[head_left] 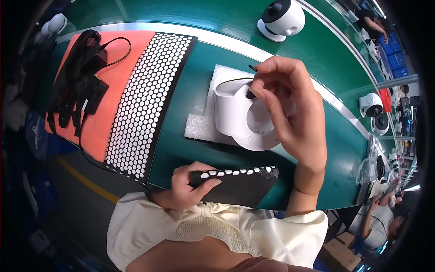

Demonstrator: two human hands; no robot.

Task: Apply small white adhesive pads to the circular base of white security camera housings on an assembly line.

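I see my right hand point(294, 113) raised over the middle of the green bench point(190, 149), its thumb and forefinger pinched together on a small dark dot sticker point(250, 94), the other fingers loosely curled. A second small dark piece point(252, 68) shows at the tip of one raised finger; I cannot tell what it is. Just under that grip lies a white rounded housing point(240, 120) on its side, resting on a white foam sheet point(199, 127) near the bench's centre.

My left hand point(183, 188) is at the near edge of the bench, closed around the end of a black backing strip point(240, 181) that carries a row of white round stickers along its top edge.

Toward the left end of the bench a large black sheet of white dots point(145, 99) lies beside an orange pad point(108, 104), with a black handheld tool and its cable point(77, 77) on it. A finished white round camera point(281, 18) stands on the green conveyor belt point(331, 59) past the far edge.
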